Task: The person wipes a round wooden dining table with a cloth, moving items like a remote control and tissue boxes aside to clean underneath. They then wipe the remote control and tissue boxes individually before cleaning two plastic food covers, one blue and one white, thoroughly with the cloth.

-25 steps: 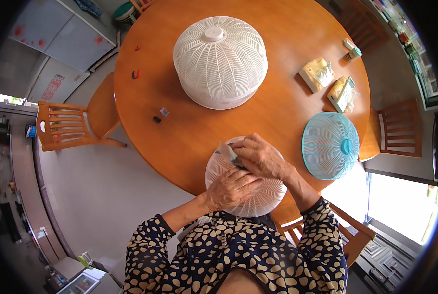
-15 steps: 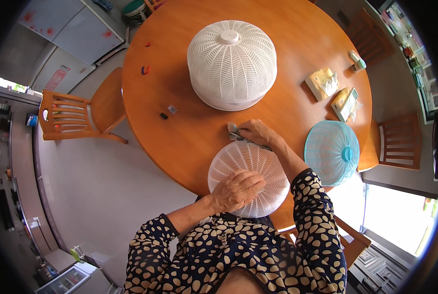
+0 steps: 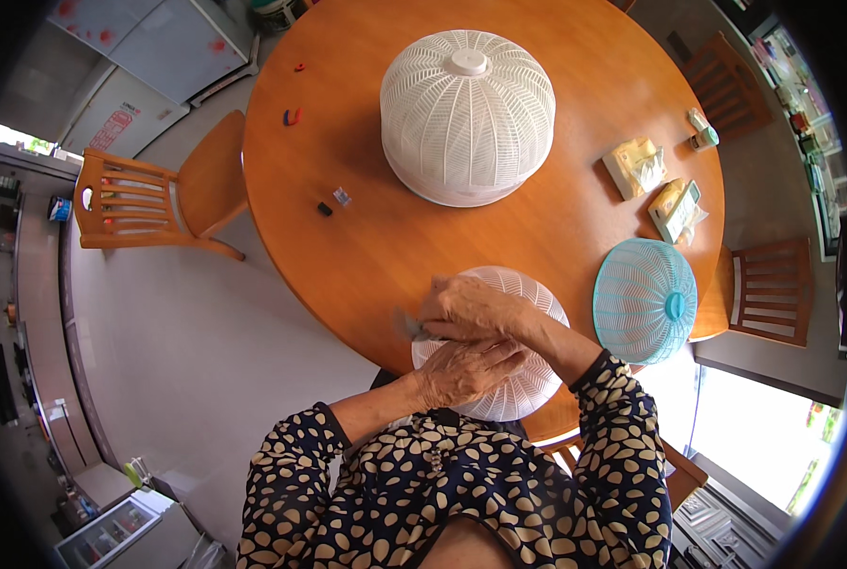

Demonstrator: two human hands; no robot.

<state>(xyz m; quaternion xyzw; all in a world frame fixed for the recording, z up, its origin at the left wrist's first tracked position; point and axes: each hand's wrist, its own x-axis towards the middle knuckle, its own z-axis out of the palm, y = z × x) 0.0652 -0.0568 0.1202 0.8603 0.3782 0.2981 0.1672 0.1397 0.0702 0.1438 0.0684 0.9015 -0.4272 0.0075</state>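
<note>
At the table's near edge is a small white mesh food cover, its domed ribs partly hidden by my hands. My left hand lies closed on the dome, its fingers pressed together and seeming to steady the cover. Just beyond it my right hand is wrapped round a grey cloth, which is smeared by motion at the cover's left rim. Farther away, a large white mesh food cover stands on the table. To the right sits a light-blue mesh cover near the edge.
The round wooden table carries two tissue packs and a small bottle at right. On its left lie a small black object, a clear packet and a red-blue piece. A wooden chair stands left.
My right hand has swept the cloth from the cover's far rim left and toward me, close above my left hand. My left hand stays on the cover. The view has shifted slightly.
</note>
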